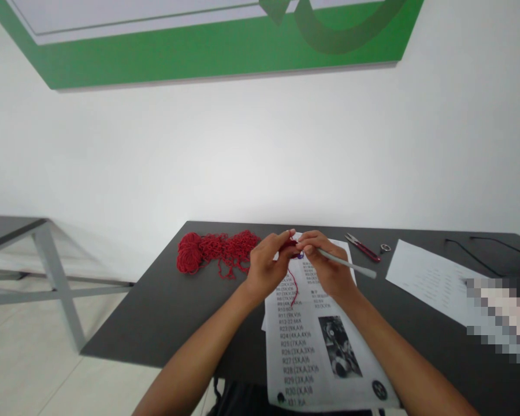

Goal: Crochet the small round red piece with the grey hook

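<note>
My left hand (266,260) pinches a small piece of red crochet work (289,245), with red yarn raised over its forefinger. In my right hand (333,270) is a crochet hook with a pale grey handle (357,268), whose tip meets the red piece between both hands. Fingers hide most of the piece and the hook's tip. A small purple bit, perhaps a marker, shows at the piece's lower edge. One loose red yarn tail (294,289) hangs over a printed pattern sheet (294,364) beneath my hands.
Left of my hands lies a ball and loose heap of red yarn (190,254) on the dark table (156,323). Red-handled scissors (366,248), a small ring (385,248), another printed sheet (420,277) and dark-framed glasses (472,256) are to the right. A white wall (260,156) stands behind.
</note>
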Demonstrator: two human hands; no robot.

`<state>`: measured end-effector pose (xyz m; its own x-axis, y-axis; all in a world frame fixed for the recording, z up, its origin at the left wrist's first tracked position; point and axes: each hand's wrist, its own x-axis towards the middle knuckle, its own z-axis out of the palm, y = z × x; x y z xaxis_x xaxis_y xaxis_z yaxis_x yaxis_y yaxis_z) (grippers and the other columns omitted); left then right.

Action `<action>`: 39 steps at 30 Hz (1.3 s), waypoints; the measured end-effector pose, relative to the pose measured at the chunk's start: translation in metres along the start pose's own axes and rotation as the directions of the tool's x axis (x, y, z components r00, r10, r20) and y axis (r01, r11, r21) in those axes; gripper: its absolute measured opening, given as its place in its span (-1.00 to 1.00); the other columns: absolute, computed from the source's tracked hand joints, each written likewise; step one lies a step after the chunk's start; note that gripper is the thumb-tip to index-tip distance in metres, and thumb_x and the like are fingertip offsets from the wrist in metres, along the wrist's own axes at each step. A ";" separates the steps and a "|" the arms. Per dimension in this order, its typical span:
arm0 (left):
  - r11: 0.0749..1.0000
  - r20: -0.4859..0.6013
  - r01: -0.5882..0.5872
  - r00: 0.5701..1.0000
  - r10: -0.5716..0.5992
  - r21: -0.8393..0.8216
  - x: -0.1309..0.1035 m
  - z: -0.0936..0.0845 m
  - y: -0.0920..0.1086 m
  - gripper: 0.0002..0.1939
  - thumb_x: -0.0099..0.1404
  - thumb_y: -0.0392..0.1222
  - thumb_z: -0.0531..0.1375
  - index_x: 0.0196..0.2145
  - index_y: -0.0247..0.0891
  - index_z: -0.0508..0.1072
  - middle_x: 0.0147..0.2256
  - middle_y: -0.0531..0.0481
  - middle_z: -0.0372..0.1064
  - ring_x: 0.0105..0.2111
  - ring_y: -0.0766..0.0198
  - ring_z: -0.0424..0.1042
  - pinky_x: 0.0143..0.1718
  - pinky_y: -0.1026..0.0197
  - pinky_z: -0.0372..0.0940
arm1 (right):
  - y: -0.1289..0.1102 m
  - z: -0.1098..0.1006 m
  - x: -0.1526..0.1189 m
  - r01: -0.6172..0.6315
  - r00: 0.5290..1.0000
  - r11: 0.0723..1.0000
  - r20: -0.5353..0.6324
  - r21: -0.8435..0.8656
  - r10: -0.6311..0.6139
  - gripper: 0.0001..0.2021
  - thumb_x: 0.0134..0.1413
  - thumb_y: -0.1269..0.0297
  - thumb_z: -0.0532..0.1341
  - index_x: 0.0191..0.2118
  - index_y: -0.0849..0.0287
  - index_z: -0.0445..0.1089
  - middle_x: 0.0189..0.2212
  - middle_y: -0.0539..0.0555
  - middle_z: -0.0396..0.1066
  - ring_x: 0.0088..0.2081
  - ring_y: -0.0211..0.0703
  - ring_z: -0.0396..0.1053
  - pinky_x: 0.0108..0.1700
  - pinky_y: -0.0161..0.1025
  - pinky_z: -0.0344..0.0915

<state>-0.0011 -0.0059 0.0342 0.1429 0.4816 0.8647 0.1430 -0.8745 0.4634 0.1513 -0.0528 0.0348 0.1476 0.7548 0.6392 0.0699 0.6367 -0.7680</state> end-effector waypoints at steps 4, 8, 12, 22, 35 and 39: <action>0.991 0.027 -0.123 0.992 0.121 0.053 -0.001 0.000 -0.001 -0.65 0.40 -0.29 0.27 0.12 -0.21 0.55 -0.25 -0.10 0.64 -0.32 0.28 0.58 -0.27 0.27 0.49 | -0.005 0.004 -0.005 0.152 0.986 0.949 -0.021 -0.277 -0.165 -0.82 0.35 0.15 0.25 -0.19 -0.01 0.63 -0.19 0.07 0.49 -0.15 -0.10 0.50 -0.14 -0.15 0.51; 0.979 0.009 0.121 0.993 -0.121 -0.163 -0.008 0.009 0.004 -0.65 0.39 -0.22 0.29 0.12 -0.18 0.57 -0.16 -0.13 0.65 -0.25 0.21 0.62 -0.20 0.20 0.52 | 0.000 0.009 -0.011 0.257 0.951 0.829 -0.023 -0.497 -0.309 -0.80 0.36 0.28 0.21 -0.07 -0.03 0.60 -0.11 0.09 0.48 -0.12 -0.10 0.51 -0.11 -0.13 0.55; 0.702 0.123 0.482 0.858 -0.498 -0.524 -0.009 0.017 0.012 -0.61 0.30 0.01 0.38 0.01 -0.23 0.64 -0.11 -0.17 0.65 -0.21 0.15 0.63 -0.15 0.14 0.53 | 0.001 0.006 -0.013 0.277 0.931 0.762 -0.034 -0.585 -0.364 -0.79 0.35 0.31 0.22 -0.06 -0.03 0.60 -0.11 0.10 0.50 -0.13 -0.08 0.52 -0.13 -0.12 0.55; 0.421 0.227 0.553 0.760 -0.609 -0.719 0.002 0.007 0.011 -0.54 0.09 0.03 0.52 -0.15 -0.30 0.61 -0.43 0.03 0.54 -0.52 0.41 0.43 -0.47 0.35 0.33 | -0.014 0.005 -0.008 0.225 0.974 0.951 0.038 -0.213 -0.222 -0.95 0.26 0.33 0.32 -0.23 0.01 0.54 -0.20 0.04 0.53 -0.18 -0.12 0.52 -0.12 -0.15 0.49; 0.355 0.215 0.509 0.760 -0.613 -0.784 0.007 0.004 0.014 -0.58 0.09 0.02 0.53 -0.17 -0.26 0.64 -0.49 0.05 0.52 -0.59 0.44 0.37 -0.54 0.35 0.25 | -0.012 0.006 -0.015 0.102 0.994 0.990 0.038 -0.094 -0.099 -0.92 0.32 0.26 0.29 -0.16 -0.08 0.54 0.01 0.00 0.61 0.06 -0.08 0.54 0.11 -0.09 0.43; 0.348 0.217 0.511 0.755 -0.618 -0.786 0.008 0.003 0.014 -0.57 0.07 0.00 0.54 -0.17 -0.26 0.65 -0.43 0.02 0.56 -0.54 0.42 0.45 -0.51 0.36 0.28 | -0.016 0.008 -0.017 0.053 0.999 0.996 -0.002 -0.077 -0.054 -0.94 0.32 0.20 0.28 -0.17 -0.06 0.54 0.03 0.02 0.62 0.07 -0.02 0.55 0.13 -0.02 0.44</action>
<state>0.0052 -0.0141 0.0464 0.2319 0.9170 0.3245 -0.6471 -0.1036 0.7553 0.1396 -0.0746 0.0359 0.1460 0.7191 0.6795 0.1537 0.6620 -0.7336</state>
